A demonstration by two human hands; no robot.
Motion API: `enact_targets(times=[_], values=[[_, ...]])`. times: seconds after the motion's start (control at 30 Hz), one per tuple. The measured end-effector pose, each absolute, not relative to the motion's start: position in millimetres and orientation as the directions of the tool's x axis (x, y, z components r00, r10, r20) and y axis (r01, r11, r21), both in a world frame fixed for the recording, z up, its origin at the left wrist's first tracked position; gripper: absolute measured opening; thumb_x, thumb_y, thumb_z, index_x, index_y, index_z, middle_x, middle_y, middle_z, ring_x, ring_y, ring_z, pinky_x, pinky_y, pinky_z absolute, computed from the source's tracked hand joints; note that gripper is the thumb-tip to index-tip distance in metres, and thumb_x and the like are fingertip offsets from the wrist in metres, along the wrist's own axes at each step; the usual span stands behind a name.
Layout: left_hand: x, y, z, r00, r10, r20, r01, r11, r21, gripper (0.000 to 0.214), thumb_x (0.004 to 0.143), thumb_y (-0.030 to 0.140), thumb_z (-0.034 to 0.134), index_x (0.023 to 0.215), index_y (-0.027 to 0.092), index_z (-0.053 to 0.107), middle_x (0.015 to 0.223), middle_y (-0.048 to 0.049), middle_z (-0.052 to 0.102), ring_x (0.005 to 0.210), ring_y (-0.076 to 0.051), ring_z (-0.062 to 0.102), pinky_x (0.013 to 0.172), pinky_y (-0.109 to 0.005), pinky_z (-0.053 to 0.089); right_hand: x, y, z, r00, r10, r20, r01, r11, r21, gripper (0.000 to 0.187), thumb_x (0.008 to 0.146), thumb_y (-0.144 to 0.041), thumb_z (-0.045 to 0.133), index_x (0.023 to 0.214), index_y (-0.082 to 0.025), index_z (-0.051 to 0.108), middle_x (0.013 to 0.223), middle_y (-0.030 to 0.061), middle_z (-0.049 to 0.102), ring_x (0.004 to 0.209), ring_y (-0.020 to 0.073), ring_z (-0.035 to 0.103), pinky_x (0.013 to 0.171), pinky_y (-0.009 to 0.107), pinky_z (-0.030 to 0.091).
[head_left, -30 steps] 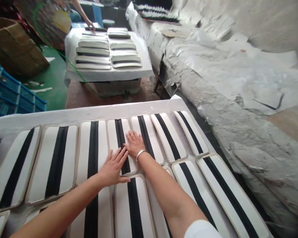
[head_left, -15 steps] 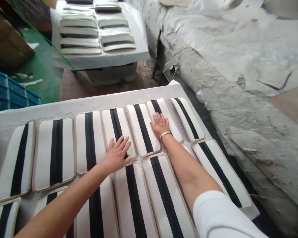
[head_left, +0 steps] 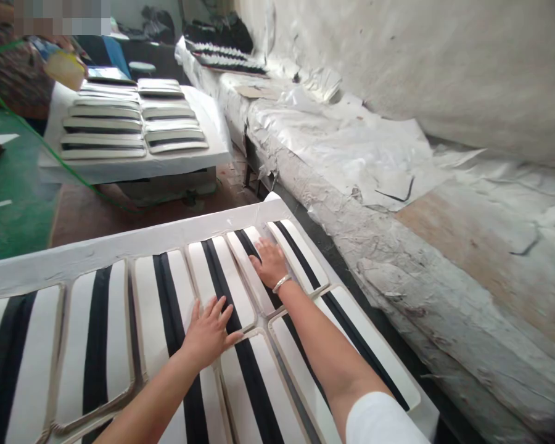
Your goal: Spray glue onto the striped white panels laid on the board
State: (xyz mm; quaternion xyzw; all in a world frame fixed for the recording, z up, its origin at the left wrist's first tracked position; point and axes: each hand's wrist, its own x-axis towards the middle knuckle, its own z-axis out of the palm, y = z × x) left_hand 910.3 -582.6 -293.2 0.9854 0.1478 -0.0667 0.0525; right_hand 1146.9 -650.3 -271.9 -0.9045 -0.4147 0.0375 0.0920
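Note:
Rows of white panels with a black centre stripe lie side by side on a white board (head_left: 120, 246). My left hand (head_left: 209, 333) rests flat with fingers spread on the near end of one striped panel (head_left: 219, 283). My right hand (head_left: 271, 262), a bracelet at its wrist, lies flat and open on a panel (head_left: 250, 265) two places from the board's right end. Neither hand holds anything.
A second white table (head_left: 134, 163) with more striped panels stands beyond a strip of brown floor. A long bench covered in torn, crusted white paper (head_left: 374, 185) runs along the right by the wall. A green hose (head_left: 41, 145) trails over the green floor at left.
My right hand has slid rightward across the far-row panels, from the middle toward the board's right end. My left hand has stayed close to its spot. The view has swung to the right.

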Motion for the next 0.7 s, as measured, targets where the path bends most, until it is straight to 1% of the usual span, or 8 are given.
enact_targets(times=[0.07, 0.13, 0.2, 0.3, 0.43, 0.53, 0.6, 0.7], values=[[915.8, -589.8, -296.5, 0.935, 0.33, -0.13, 0.341, -0.938, 0.07, 0.063, 0.085, 0.062, 0.046, 0.127, 0.016, 0.058, 0.147, -0.0165, 0.043, 0.138, -0.036, 0.033, 0.113, -0.058, 0.023, 1165.1, -667.0, -272.3, 0.743, 0.669, 0.031, 0.66, -0.724, -0.202, 0.06, 0.101, -0.047, 0.021, 0.153, -0.016, 0.021, 0.161, 0.0079, 0.009, 0.147, 0.0246, 0.003, 0.116, 0.05, 0.006], [920.3, -598.4, -303.5, 0.918, 0.385, -0.098, 0.392, -0.918, 0.062, 0.064, 0.085, 0.062, 0.047, 0.123, 0.013, 0.059, 0.147, -0.0189, 0.042, 0.138, -0.038, 0.032, 0.111, -0.054, 0.029, 1176.4, -680.9, -285.9, 0.795, 0.606, -0.018, 0.588, -0.778, -0.22, 0.061, 0.101, -0.046, 0.025, 0.152, -0.013, 0.024, 0.16, 0.0115, 0.014, 0.146, 0.0284, 0.008, 0.115, 0.053, 0.009], [924.2, -606.6, -309.6, 0.896, 0.439, -0.059, 0.442, -0.895, 0.059, 0.064, 0.086, 0.061, 0.045, 0.124, 0.01, 0.058, 0.146, -0.0206, 0.042, 0.138, -0.039, 0.032, 0.11, -0.055, 0.031, 1180.4, -689.1, -305.2, 0.808, 0.584, -0.082, 0.55, -0.797, -0.25, 0.059, 0.1, -0.047, 0.032, 0.15, -0.016, 0.03, 0.158, 0.0097, 0.021, 0.145, 0.0282, 0.016, 0.115, 0.052, 0.012], [930.2, -614.3, -312.0, 0.864, 0.503, -0.035, 0.504, -0.862, 0.057, 0.065, 0.089, 0.057, 0.041, 0.132, 0.01, 0.052, 0.145, -0.0198, 0.043, 0.138, -0.04, 0.032, 0.109, -0.056, 0.03, 1181.9, -691.4, -321.4, 0.808, 0.576, -0.121, 0.518, -0.794, -0.319, 0.058, 0.099, -0.048, 0.037, 0.15, -0.02, 0.031, 0.159, 0.0065, 0.021, 0.146, 0.0261, 0.015, 0.116, 0.052, 0.01], [936.3, -613.4, -301.4, 0.84, 0.538, -0.072, 0.543, -0.836, 0.08, 0.063, 0.089, 0.051, 0.045, 0.136, 0.01, 0.049, 0.147, -0.0174, 0.042, 0.137, -0.04, 0.033, 0.109, -0.055, 0.031, 1185.4, -691.7, -296.8, 0.807, 0.576, -0.132, 0.46, -0.753, -0.47, 0.051, 0.098, -0.044, 0.047, 0.142, -0.018, 0.044, 0.154, 0.0097, 0.031, 0.143, 0.0284, 0.023, 0.115, 0.056, 0.015], [933.3, -614.9, -274.1, 0.828, 0.561, -0.011, 0.554, -0.814, 0.173, 0.06, 0.089, 0.048, 0.043, 0.132, 0.007, 0.05, 0.144, -0.0214, 0.044, 0.134, -0.037, 0.039, 0.107, -0.054, 0.036, 1169.9, -709.4, -257.6, 0.83, 0.551, -0.091, 0.384, -0.681, -0.624, 0.04, 0.099, -0.035, 0.047, 0.134, -0.014, 0.051, 0.149, 0.0128, 0.04, 0.139, 0.0277, 0.032, 0.113, 0.054, 0.024], [925.0, -625.7, -239.8, 0.832, 0.549, 0.078, 0.507, -0.81, 0.295, 0.06, 0.089, 0.05, 0.04, 0.132, 0.009, 0.05, 0.141, -0.0219, 0.047, 0.133, -0.034, 0.042, 0.106, -0.054, 0.039, 1141.5, -735.9, -228.0, 0.831, 0.554, -0.048, 0.343, -0.58, -0.739, 0.035, 0.101, -0.03, 0.042, 0.129, -0.013, 0.054, 0.143, 0.0131, 0.048, 0.134, 0.0231, 0.041, 0.111, 0.045, 0.033], [897.9, -657.7, -164.2, 0.854, 0.506, 0.122, 0.385, -0.772, 0.506, 0.057, 0.092, 0.051, 0.035, 0.137, 0.018, 0.045, 0.133, -0.0143, 0.057, 0.121, -0.027, 0.055, 0.098, -0.046, 0.05, 1077.1, -798.6, -170.5, 0.786, 0.618, 0.005, 0.285, -0.355, -0.89, 0.038, 0.102, -0.037, 0.033, 0.121, -0.017, 0.06, 0.115, 0.0082, 0.069, 0.101, 0.0154, 0.067, 0.09, 0.029, 0.053]])
